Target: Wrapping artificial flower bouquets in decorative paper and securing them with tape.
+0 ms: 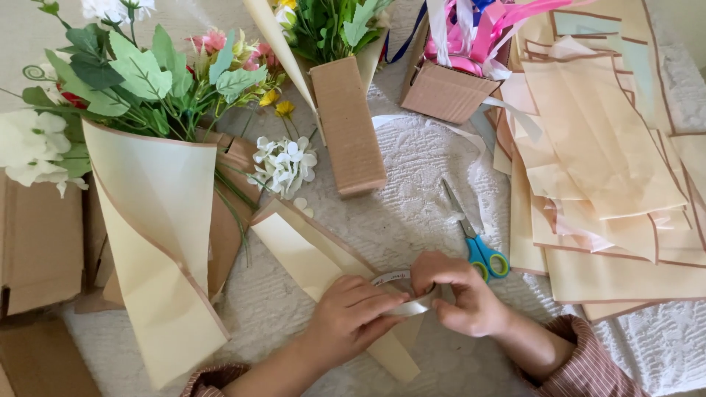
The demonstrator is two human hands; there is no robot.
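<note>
Blue-handled scissors are lying at about three o'clock on the white textured cloth. Sheets of tan wrapping paper are piling up toward two o'clock. A cardboard box of pink ribbons is sitting at one o'clock. A paper-wrapped bouquet is resting at ten o'clock.

A: Where is there open room on the bench?

B: A bare strip of white cover runs up the middle, between the upright cardboard box and the blue-handled scissors.

A: And to the right?

B: Blocked. The stack of cream paper sheets spreads wide, with the ribbon box behind it.

A: The left?

B: Crowded: the wrapped flower bouquet lies across it, a white blossom sprig just beside. The folded paper sheet lies under the left hand and right hand.
</note>
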